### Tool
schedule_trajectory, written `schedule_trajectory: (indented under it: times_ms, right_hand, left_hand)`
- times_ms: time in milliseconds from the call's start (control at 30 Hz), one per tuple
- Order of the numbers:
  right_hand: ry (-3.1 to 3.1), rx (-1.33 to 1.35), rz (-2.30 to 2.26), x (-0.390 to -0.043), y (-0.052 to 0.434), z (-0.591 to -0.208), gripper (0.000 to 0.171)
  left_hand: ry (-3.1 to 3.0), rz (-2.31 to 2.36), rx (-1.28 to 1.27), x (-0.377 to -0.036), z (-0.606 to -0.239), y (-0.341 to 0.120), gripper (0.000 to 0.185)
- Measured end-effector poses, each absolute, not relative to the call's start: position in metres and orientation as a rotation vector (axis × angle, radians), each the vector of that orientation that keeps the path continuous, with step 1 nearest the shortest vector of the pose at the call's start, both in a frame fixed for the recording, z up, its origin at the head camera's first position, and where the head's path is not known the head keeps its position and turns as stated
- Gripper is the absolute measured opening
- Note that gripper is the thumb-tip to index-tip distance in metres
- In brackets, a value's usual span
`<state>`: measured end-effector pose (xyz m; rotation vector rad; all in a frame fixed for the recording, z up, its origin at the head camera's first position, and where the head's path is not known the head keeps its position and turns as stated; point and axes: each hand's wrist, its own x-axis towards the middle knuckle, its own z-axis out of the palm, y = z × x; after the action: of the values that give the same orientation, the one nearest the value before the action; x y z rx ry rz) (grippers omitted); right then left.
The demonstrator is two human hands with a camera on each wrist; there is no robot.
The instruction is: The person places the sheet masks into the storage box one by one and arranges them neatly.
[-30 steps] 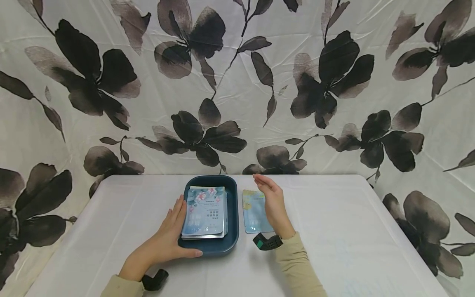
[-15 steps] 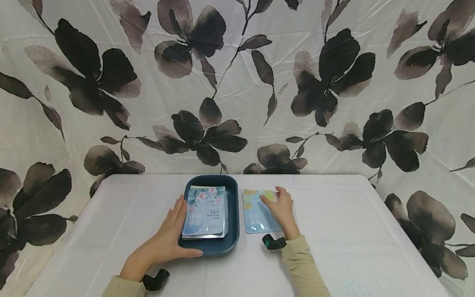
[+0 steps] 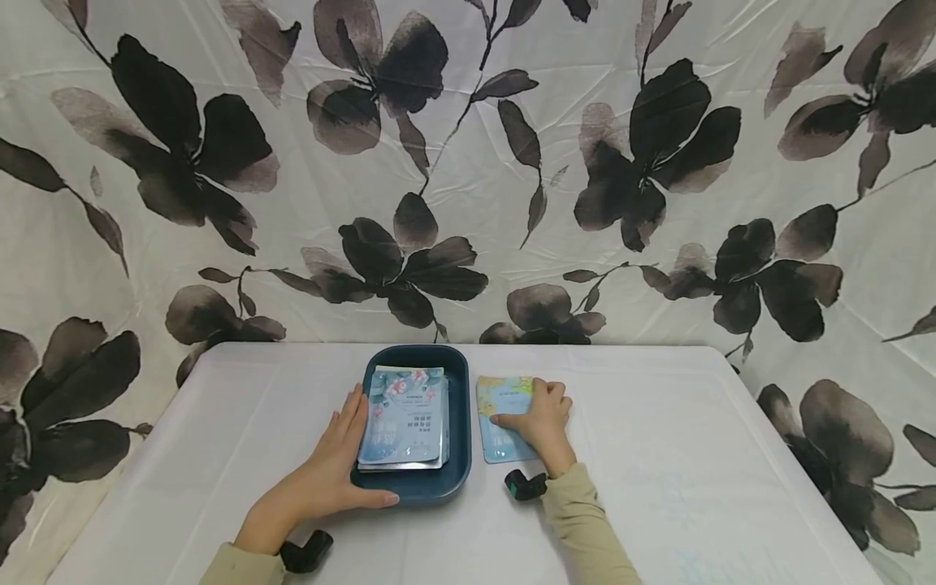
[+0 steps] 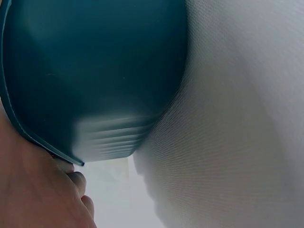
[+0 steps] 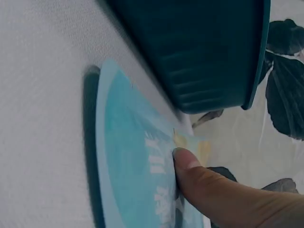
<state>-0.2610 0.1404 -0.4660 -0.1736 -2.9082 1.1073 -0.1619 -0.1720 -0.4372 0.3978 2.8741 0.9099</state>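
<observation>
My left hand (image 3: 329, 463) rests against the dark blue tray (image 3: 457, 422), its straight fingers along the left rim and its thumb at the front rim. In the left wrist view the tray's outer wall (image 4: 99, 61) fills the upper left. Inside the tray lies a stack of flat sheet mask packets (image 3: 402, 422), the top one blue with pink flowers. To the right of the tray, my right hand (image 3: 544, 418) pinches a blue and yellow sheet mask packet (image 3: 500, 439), thumb across its face and fingers at its right edge. A shadow shows under one packet edge (image 5: 107, 142).
A white cloth covers the table (image 3: 695, 487). Behind it hangs a curtain (image 3: 453, 203) with dark flowers. The tray's side wall (image 5: 204, 52) stands close beside the packet in the right wrist view.
My right hand first drew back to the right from over the packet, then came down and took hold of it. The left hand and the tray stay in place.
</observation>
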Motion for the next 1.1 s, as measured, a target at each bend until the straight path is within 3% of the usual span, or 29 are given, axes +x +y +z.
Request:
schedule_trajectory:
  times_ms: [233, 700, 1100]
  right_hand:
    - [-2.959, -0.186, 1.002, -0.257, 0.136, -0.457, 0.089]
    - [-2.955, -0.282, 0.876, -0.254, 0.118, -0.460, 0.100]
    - [-2.975, -0.287, 1.112, -0.269, 0.150, -0.454, 0.101]
  left_hand:
    - [2.877, 0.909, 0.398, -0.160, -0.436, -0.173, 0.148]
    - [2.871, 0.920, 0.398, -0.161, -0.436, -0.171, 0.148]
    - [2.891, 0.910, 0.372, -0.164, -0.437, -0.168, 0.150]
